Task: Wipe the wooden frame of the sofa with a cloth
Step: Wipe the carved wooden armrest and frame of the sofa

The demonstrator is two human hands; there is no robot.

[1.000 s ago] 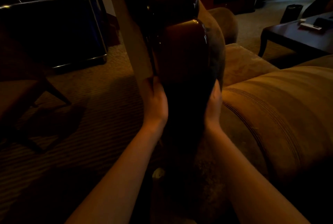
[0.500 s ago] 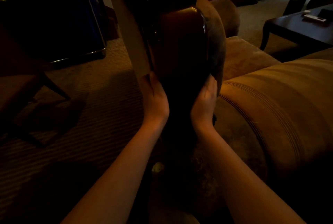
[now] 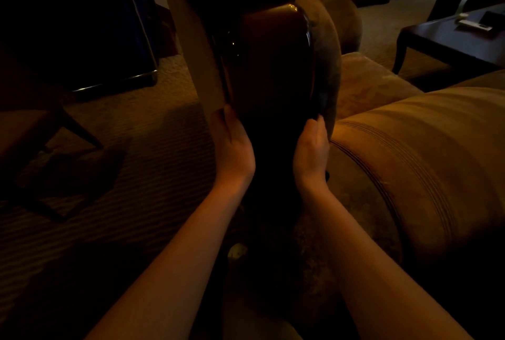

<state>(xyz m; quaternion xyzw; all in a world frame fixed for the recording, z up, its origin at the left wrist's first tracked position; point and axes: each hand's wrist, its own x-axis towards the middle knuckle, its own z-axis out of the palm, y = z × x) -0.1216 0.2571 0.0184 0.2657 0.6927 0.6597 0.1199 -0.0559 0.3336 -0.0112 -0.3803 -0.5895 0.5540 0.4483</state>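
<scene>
Wooden frame (image 3: 270, 66): dark, glossy, rounded panel of the sofa arm, rising up the middle of the view directly ahead of me; its lower part sinks into shadow between my two hands.
Left hand (image 3: 232, 145): laid against the left edge of the wooden frame, fingers pointing up along it and fairly straight; I cannot tell whether they wrap round the edge.
Right hand (image 3: 311, 148): set against the right edge of the wooden frame, where wood meets upholstery; fingers extended upward and close together.
Cloth (image 3: 322, 99): a dark strip just above my right fingertips, lying along the right edge of the frame; too dim to say whether my fingers pinch it or only press it to the wood.
Sofa cushion (image 3: 423, 154): tan, striped, bulging at right, just beside my right hand.
Upholstered arm (image 3: 328, 47): brown fabric curving behind the right side of the wooden frame.
Pale post (image 3: 196, 47): light-coloured upright slanting just left of the frame, ending near my left fingertips.
Carpet (image 3: 142, 148): ribbed, brown, spreading across the left half of the view.
Coffee table (image 3: 448, 39): dark wood, upper right, well apart from the sofa arm; a pale flat object (image 3: 475, 25) lies on it.
Dark case (image 3: 82, 33): large, metal-edged, upper left, standing on the carpet.
</scene>
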